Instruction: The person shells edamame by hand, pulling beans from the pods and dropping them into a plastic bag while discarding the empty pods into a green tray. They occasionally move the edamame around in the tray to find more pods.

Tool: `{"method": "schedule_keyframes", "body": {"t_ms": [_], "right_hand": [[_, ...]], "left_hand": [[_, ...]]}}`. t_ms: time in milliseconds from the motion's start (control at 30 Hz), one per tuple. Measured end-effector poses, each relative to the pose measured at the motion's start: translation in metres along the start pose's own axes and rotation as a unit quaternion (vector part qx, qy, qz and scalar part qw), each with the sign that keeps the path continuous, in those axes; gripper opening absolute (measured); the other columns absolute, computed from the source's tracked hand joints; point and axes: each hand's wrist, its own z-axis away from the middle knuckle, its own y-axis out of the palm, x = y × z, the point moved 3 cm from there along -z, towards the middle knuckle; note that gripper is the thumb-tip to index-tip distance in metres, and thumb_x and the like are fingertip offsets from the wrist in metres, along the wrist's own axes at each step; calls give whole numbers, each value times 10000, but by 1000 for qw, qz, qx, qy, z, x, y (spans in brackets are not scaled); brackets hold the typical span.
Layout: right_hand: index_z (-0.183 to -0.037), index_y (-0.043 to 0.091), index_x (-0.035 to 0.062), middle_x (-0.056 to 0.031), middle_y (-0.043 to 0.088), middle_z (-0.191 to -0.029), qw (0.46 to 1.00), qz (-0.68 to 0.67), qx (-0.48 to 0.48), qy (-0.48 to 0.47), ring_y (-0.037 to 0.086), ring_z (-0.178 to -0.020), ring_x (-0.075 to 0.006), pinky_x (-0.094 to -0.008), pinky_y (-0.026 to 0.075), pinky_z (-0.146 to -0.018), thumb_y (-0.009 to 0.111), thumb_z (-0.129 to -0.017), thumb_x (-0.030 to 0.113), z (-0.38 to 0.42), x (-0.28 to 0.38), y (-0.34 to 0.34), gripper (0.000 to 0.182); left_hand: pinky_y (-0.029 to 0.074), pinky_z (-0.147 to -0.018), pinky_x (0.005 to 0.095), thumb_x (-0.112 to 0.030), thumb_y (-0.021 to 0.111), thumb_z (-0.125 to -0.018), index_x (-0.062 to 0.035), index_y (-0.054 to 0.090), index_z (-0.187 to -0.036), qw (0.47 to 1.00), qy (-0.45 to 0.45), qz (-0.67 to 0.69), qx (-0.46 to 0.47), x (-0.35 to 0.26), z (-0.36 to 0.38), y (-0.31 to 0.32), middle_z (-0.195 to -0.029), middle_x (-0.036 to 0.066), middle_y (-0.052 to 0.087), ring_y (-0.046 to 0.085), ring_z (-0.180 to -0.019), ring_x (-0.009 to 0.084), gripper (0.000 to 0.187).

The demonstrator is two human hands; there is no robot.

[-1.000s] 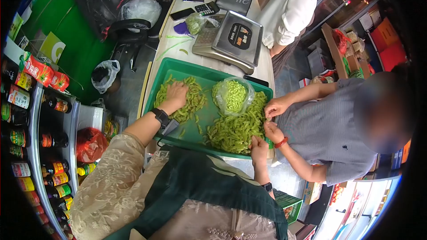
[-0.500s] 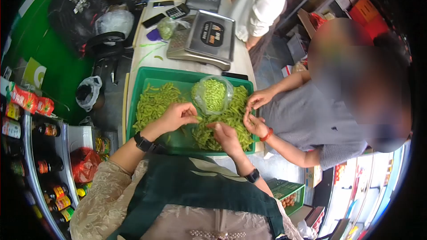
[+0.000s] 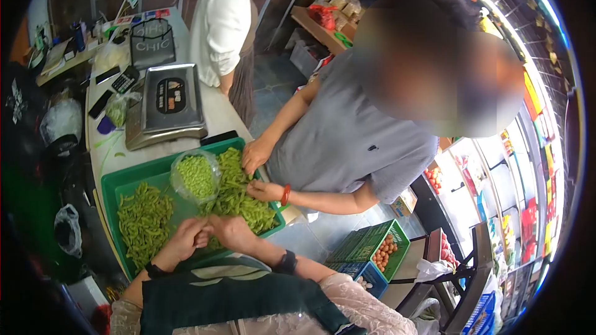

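Note:
My left hand (image 3: 187, 239) and my right hand (image 3: 232, 234) meet over the near side of a green plastic tray (image 3: 113, 181). Both have their fingers pinched together, and whatever lies between the fingertips is too small or hidden to make out. To their left is a heap of green bean pods (image 3: 146, 217). A second heap of pods (image 3: 248, 206) fills the tray's right side, partly behind my right hand. Beyond my hands, a clear plastic bag (image 3: 216, 170) stands open, holding shelled green beans (image 3: 195, 176).
Across the tray's right edge, another person in a grey shirt (image 3: 347, 130) has both hands at the pods. A metal scale (image 3: 171, 102) stands behind the tray. Someone in white (image 3: 217, 25) stands beyond. Crates with eggs (image 3: 385, 253) are at lower right.
My view has swung to the right, so the tray appears further left. My hands, apart before, have come together. The co-worker's hands have moved further apart, over the pods.

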Motion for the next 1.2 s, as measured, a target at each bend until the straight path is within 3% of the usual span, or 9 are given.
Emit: {"method": "schedule_keyframes", "body": {"t_ms": [233,433,533,833,933,1000,1033,1100,1200], "right_hand": [[-886,487,39,-144,556,-606,997,5,4,71,580,-562,-322,-418,432,-479,544,-894,226,22,-9,11,196],[-880,488,37,-152,578,-666,996,-4,2,91,585,-590,-327,-419,445,-503,544,-888,217,25,-9,2,189],[-873,482,39,-155,589,-692,995,32,23,95,593,-600,-313,-416,452,-510,549,-881,218,32,-9,6,192],[-820,498,45,-131,578,-621,975,69,-3,211,590,-540,-331,-420,455,-479,485,-936,256,43,-7,18,241],[-787,515,43,-117,570,-595,968,21,-60,241,618,-561,-269,-383,469,-501,447,-964,283,44,-7,26,306],[-740,521,47,-56,529,-558,892,-256,-150,342,557,-512,-161,-314,437,-485,409,-988,318,45,-10,34,384],[-740,521,47,-56,529,-558,891,-257,-149,344,557,-512,-161,-314,437,-485,409,-988,318,43,-6,31,384],[-701,508,52,8,458,-548,742,-510,-168,402,434,-501,-79,-253,364,-474,384,-998,348,40,3,30,437],[-676,492,59,32,423,-558,772,-462,-97,425,346,-497,-70,-235,303,-470,382,-998,351,56,-11,39,448]], "left_hand": [[342,-504,264,-150,523,-932,-8,522,-818,998,-59,19,-34,8,-7,-5,-739,66,549,425,-576,123,182],[362,-527,290,-65,429,-911,-35,470,-776,996,-85,7,-16,10,-13,-1,-753,70,542,425,-582,140,144],[356,-513,271,-115,403,-935,11,565,-814,994,-106,18,-22,15,-19,-3,-648,39,477,415,-559,127,238],[335,-446,274,-147,430,-883,-53,528,-710,992,-111,16,-64,36,-42,-6,-586,19,450,411,-477,131,220],[324,-432,273,-125,445,-859,-58,519,-680,992,-99,41,-73,30,-41,6,-576,26,452,414,-469,135,205],[316,-428,272,-119,455,-844,-56,522,-673,990,-103,53,-81,34,-41,4,-570,28,451,407,-460,133,194],[309,-423,270,-114,465,-828,-53,526,-665,988,-107,65,-92,37,-40,3,-563,31,451,400,-451,132,184],[295,-411,270,-108,470,-812,-48,524,-657,988,-113,47,-89,39,-38,-1,-556,33,450,386,-435,129,175],[269,-387,269,-99,474,-786,-39,519,-642,987,-125,24,-94,35,-34,0,-542,34,444,358,-406,124,162]]}}
